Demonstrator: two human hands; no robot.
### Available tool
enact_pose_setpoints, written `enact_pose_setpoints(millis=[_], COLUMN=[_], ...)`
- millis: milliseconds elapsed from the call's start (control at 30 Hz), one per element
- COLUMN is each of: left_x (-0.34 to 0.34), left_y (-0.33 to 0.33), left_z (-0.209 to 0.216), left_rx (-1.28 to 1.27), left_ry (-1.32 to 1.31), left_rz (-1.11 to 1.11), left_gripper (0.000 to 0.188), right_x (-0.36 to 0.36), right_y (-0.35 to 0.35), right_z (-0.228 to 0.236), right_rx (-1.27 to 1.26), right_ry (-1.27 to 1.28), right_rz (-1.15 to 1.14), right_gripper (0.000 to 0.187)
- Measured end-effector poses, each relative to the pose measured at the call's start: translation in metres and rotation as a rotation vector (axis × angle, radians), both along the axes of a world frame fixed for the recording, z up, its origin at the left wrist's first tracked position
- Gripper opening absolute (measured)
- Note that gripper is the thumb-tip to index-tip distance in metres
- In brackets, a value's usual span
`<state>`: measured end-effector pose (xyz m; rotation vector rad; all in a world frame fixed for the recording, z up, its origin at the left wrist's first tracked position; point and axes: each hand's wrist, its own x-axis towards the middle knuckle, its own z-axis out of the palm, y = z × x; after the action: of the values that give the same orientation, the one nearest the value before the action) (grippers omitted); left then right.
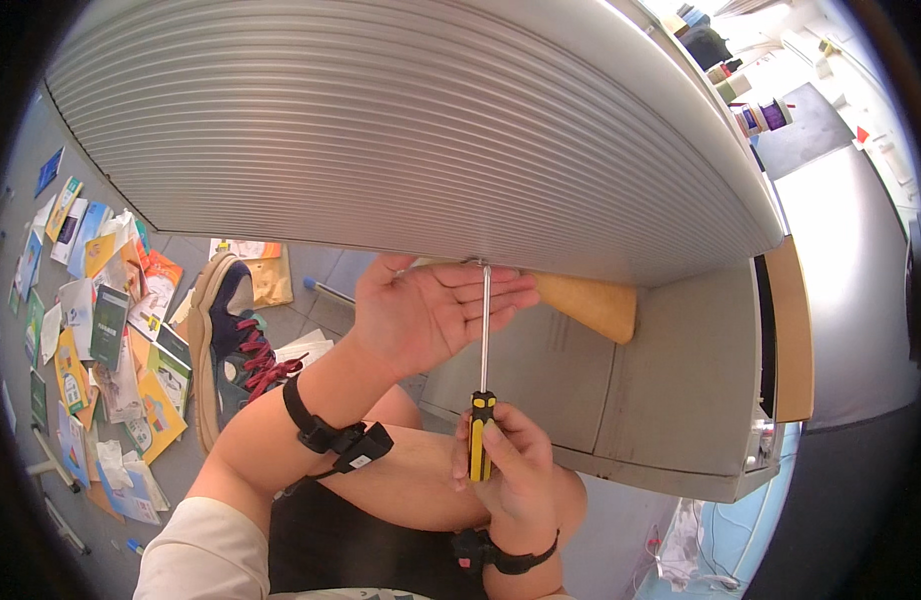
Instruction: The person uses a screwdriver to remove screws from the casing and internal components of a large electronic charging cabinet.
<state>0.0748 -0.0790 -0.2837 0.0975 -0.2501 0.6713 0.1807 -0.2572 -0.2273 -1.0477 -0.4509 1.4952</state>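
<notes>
In the middle of the head view, my right hand (518, 462) is wrapped round the yellow-and-black handle of a screwdriver (485, 330). Its long metal shaft points away from me, and the tip meets a small metal part at the lower edge of a ribbed grey panel (411, 130). What exactly the tip engages is too small to tell. My left hand (421, 310) lies palm up under that edge, fingers stretched out beside the upper shaft and thumb against the panel's edge. Both wrists wear black straps with small devices.
Below the panel stands a grey cabinet body (681, 370) with a tan wedge-shaped piece (591, 305) inside. A shoe (239, 345) with red laces is at left, near many scattered booklets (111, 325) on the tiled floor. Spools (764, 117) and a wooden board (787, 335) are at right.
</notes>
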Motion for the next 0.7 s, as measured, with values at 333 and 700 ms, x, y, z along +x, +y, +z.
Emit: enact_pose_setpoints(millis=[333,700], left_x=[0.000,0.001], left_y=[0.000,0.000], left_z=[0.004,0.002], left_rx=[0.018,-0.046], left_ry=[0.018,-0.028], left_rz=[-0.003,-0.013], left_gripper=[0.084,0.083], right_x=[-0.002,-0.011], right_y=[0.001,-0.007], right_z=[0.004,-0.006], right_rx=[0.043,0.129], right_ry=[0.020,-0.085], right_rz=[0.042,0.016], right_gripper=[0.029,0.033])
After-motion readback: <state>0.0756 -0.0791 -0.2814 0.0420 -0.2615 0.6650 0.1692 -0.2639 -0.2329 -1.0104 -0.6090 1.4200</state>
